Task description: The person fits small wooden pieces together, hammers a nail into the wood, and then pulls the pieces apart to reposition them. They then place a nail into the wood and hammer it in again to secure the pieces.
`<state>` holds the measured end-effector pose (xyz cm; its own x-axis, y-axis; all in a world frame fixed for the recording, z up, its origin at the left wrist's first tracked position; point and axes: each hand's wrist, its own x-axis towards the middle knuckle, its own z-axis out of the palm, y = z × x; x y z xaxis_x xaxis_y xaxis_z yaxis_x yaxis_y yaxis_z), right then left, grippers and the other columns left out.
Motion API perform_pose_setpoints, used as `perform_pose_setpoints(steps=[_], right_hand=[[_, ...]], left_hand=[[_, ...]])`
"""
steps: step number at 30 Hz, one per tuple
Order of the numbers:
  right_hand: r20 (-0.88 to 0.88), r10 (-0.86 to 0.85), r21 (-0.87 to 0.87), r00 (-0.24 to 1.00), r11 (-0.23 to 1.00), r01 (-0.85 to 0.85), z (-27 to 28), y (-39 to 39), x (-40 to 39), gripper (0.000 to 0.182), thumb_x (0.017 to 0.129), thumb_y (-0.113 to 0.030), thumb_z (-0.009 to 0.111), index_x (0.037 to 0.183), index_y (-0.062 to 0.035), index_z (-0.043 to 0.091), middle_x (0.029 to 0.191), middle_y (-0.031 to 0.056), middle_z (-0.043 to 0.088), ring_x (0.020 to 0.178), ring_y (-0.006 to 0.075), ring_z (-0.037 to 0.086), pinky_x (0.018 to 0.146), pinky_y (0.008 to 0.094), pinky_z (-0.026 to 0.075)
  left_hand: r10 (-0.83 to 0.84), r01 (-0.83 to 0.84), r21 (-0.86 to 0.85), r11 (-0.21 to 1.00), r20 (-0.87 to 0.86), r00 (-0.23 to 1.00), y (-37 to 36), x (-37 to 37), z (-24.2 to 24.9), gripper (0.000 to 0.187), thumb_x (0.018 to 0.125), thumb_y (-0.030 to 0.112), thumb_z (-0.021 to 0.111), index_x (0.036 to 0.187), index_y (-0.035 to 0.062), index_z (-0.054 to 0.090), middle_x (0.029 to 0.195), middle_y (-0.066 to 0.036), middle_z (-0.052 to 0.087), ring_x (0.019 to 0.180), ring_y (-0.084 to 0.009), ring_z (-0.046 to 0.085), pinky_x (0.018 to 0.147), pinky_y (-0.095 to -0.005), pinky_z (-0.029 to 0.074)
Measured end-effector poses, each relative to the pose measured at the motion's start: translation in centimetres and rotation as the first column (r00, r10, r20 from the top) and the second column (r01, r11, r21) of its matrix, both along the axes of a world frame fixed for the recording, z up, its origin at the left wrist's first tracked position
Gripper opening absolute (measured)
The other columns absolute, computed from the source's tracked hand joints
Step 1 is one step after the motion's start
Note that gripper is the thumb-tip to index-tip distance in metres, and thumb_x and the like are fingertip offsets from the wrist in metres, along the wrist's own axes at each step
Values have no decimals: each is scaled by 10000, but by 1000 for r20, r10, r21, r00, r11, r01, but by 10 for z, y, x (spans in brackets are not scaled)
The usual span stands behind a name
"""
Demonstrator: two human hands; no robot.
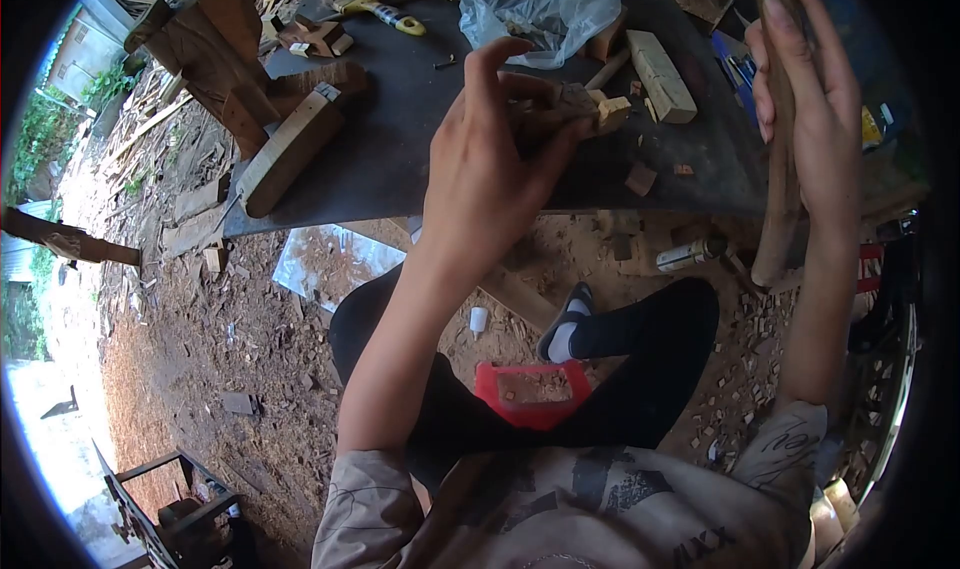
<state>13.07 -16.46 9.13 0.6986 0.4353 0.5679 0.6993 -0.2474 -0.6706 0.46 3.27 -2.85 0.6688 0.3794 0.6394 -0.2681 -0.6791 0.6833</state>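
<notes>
In the head view my left hand (485, 159) is closed around a small block of wood (608, 115), whose pale cut end sticks out past the thumb. The hand hides the rest of the block. At the right, my right hand (822, 119) grips a long wooden stick (780, 199), raised nearly upright with its rounded lower end near the table edge. Beyond the left hand lie a clear plastic bag (545, 14) and a pale rectangular wood block (662, 77). Small wood chips (640, 178) rest on the dark table (400, 159) between my hands.
A larger wooden piece (293, 154) lies at the table's left edge, beside a tall wooden form (205, 44). A brush with a yellow-tipped handle (397, 17) lies at the back. Below are a red stool (533, 414), a spray can (690, 255) and scrap-strewn ground (270, 359).
</notes>
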Motion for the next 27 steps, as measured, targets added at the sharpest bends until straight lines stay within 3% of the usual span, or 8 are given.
perform_pose_setpoints(steps=[2, 3, 4, 7, 10, 12, 22, 27], right_hand=[[-17, 70, 23, 997, 997, -70, -19, -4, 9, 596, 1112, -418, 638, 1627, -141, 522, 852, -23, 626, 598, 39, 490, 529, 215, 408], [-30, 79, -130, 996, 988, -83, -29, -8, 6, 571, 1108, -403, 647, 1610, -148, 549, 898, -16, 644, 603, 34, 488, 532, 210, 406], [-37, 38, -342, 999, 939, -48, -32, -6, -4, 567, 1113, -385, 643, 1613, -138, 542, 881, -19, 635, 604, 36, 492, 537, 209, 408], [165, 186, -372, 969, 921, -113, -34, -12, 5, 552, 1119, -361, 636, 1613, -133, 541, 873, -13, 624, 602, 41, 495, 540, 207, 410], [200, 118, -239, 973, 969, -69, -23, -15, 8, 552, 1129, -351, 622, 1619, -117, 523, 887, -4, 621, 602, 39, 503, 536, 202, 414], [18, 123, -72, 992, 990, -121, -19, -16, 9, 556, 1135, -346, 613, 1623, -100, 507, 902, 3, 622, 602, 35, 508, 533, 197, 419], [17, 150, 62, 989, 987, -151, -26, -14, 4, 541, 1139, -316, 610, 1611, -74, 500, 947, 16, 637, 630, 31, 527, 532, 193, 425], [-25, 126, -14, 992, 992, -126, -32, -8, -5, 530, 1129, -303, 633, 1593, -75, 517, 906, -2, 621, 634, 28, 515, 531, 198, 405]], left_hand=[[-1, 1, -4, 1000, -2, 1000, 0, 0, 0, 668, 900, 131, 857, 1424, 33, 454, 1076, -173, 754, 1012, -371, 754, 857, -455, 589], [2, -2, -5, 1000, -4, 1000, 0, 0, 0, 661, 901, 135, 857, 1420, 35, 460, 1080, -172, 754, 1015, -370, 753, 858, -455, 589], [2, -2, -5, 1000, -6, 1000, 0, -1, 1, 655, 902, 140, 857, 1417, 37, 465, 1083, -171, 753, 1019, -369, 753, 860, -456, 589], [-4, 4, -11, 1000, 5, 1000, 0, 1, 0, 631, 902, 140, 859, 1401, 38, 487, 1086, -162, 753, 1020, -361, 752, 860, -452, 592], [5, -6, 14, 1000, 26, 1000, 1, 1, -2, 608, 903, 134, 857, 1388, 38, 504, 1079, -149, 752, 1010, -350, 754, 857, -444, 596], [-1, 0, 26, 1000, 37, 999, 2, 2, -2, 597, 905, 132, 855, 1384, 38, 511, 1072, -141, 750, 1005, -345, 755, 855, -440, 598], [-17, 16, 55, 998, 23, 1000, 5, 1, -3, 525, 897, 168, 860, 1315, 31, 572, 1077, -146, 745, 1035, -344, 723, 889, -453, 579], [63, -71, 200, 977, 47, 997, 7, 1, -2, 423, 890, 245, 865, 1187, 22, 662, 1065, -137, 745, 1030, -355, 695, 898, -464, 561]])
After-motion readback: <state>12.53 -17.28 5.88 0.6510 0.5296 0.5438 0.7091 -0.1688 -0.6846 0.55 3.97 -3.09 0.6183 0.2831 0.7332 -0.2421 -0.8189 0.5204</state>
